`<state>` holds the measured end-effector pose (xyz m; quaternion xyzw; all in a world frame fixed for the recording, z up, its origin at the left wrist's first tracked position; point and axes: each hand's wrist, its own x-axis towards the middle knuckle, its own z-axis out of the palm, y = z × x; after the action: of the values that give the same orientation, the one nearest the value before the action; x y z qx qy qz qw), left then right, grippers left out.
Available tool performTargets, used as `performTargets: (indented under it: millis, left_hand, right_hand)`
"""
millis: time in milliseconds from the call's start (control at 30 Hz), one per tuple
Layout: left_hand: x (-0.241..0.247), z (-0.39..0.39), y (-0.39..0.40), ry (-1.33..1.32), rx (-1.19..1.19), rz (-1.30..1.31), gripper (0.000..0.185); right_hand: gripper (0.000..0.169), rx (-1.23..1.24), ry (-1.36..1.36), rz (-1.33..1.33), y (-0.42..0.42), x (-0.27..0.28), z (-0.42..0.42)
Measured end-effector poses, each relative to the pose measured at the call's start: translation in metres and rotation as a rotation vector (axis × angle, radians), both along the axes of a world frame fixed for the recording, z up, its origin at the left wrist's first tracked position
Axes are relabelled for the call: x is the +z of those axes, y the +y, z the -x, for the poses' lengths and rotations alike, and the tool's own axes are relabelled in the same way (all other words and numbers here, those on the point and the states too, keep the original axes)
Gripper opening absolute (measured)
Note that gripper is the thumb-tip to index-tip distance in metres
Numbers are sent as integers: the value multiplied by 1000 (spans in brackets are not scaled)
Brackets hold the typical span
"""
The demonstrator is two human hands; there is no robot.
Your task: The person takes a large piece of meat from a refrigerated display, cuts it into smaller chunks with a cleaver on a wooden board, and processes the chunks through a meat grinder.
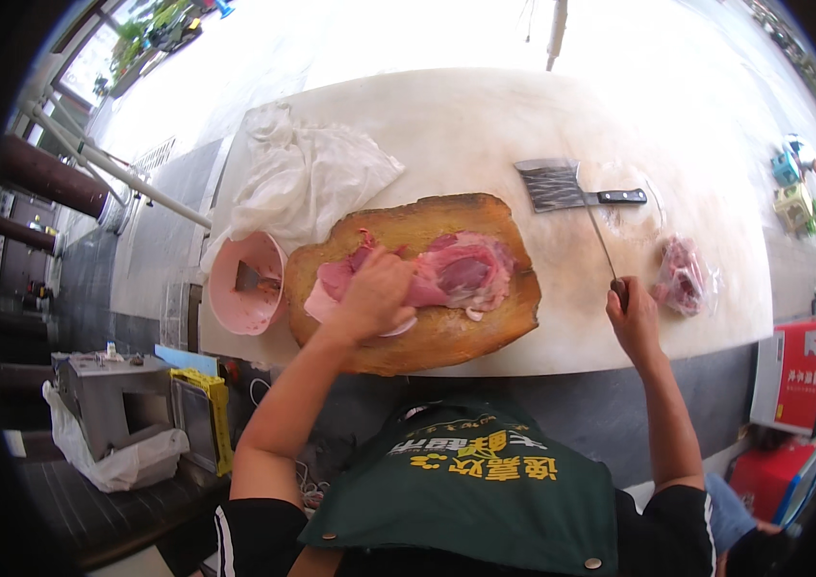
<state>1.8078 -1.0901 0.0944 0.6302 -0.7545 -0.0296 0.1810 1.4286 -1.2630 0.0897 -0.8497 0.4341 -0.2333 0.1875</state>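
Note:
A large piece of raw meat [465, 270] lies on a worn wooden chopping board [444, 346]. On the left part of the meat rests my left hand [379, 292], its fingers partly hidden against the surface. My right hand [630, 314], to the right of the board, is closed around the dark handle of a thin knife [601, 234]. The blade points away from me and its tip reaches the cleaver. That cleaver [550, 189], with a black riveted handle, lies flat on the table behind the board. Right of my right hand sits a clear plastic bag of meat [685, 278].
The pale table [451, 94] carries everything. A pink plastic bowl [245, 288] with a metal tool inside stands at the board's left, and white plastic sheeting [307, 166] lies behind it. Beyond the table's right edge are red-and-white boxes [801, 375]; a metal box [116, 389] stands lower left.

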Motion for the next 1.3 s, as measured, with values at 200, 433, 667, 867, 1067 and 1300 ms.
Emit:
performTargets:
  millis: [200,433,667,867,1067,1300]
  left_hand:
    - [-20,10,26,16,96,175,38]
    - [-24,5,28,62,77,203,26]
    - [-47,8,17,98,98,233,26]
    - [-31,1,24,170,154,175,21]
    - [-22,-1,42,198,15,48,26]
    - [-18,-7,52,101,148,129,35]
  right_hand:
    - [16,127,11,-351,116,73,-115]
    - [25,252,434,-406,138,86,-151]
    - [27,96,276,-242,149,14,-200]
    - [30,74,383,-206,149,22,-214]
    - [32,-6,493,-306,169,34,-197]
    - [30,-15,208,-221,118,17,-214]
